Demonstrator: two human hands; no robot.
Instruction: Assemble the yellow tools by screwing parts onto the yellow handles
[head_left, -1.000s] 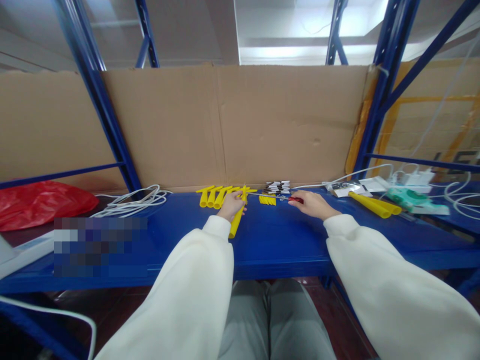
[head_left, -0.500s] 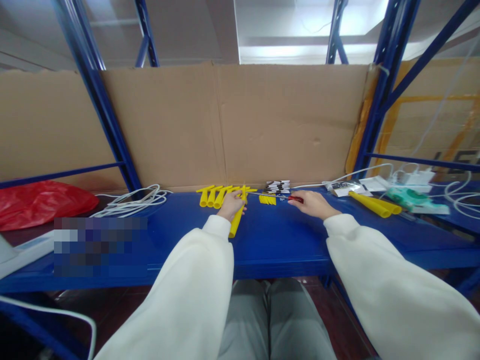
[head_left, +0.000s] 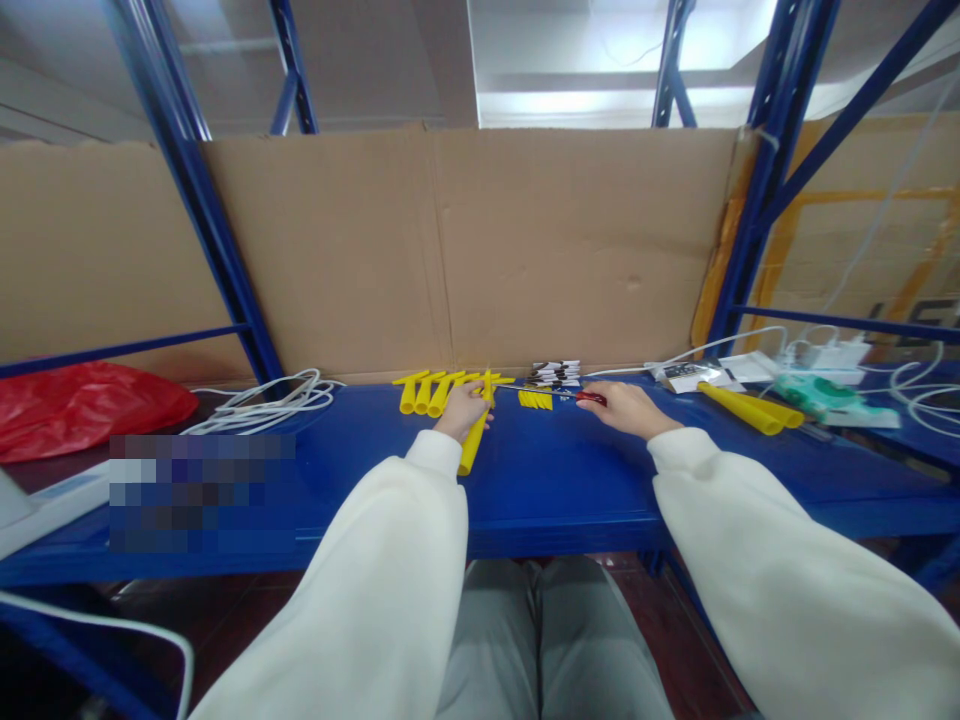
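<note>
My left hand (head_left: 463,411) is closed around a yellow tapered tube (head_left: 471,450), its wide end toward me. Fingers of my right hand (head_left: 628,408) wrap the red handle of a screwdriver (head_left: 591,398). The thin shaft points left and its tip meets the upper part of the held tube; the exact contact is too small to make out. Left of my left hand stands a row of several yellow tubes with crosspieces (head_left: 422,396). Between my hands lie small yellow pieces (head_left: 535,399) and, behind them, small black-and-white packets (head_left: 556,373).
Two yellow cones (head_left: 742,408) lie at the right beside a green-and-white packet (head_left: 821,400) and white cables. Coiled white cable (head_left: 274,402) and a red bag (head_left: 97,408) are on the left. A cardboard sheet (head_left: 480,250) stands behind the blue tabletop (head_left: 555,490).
</note>
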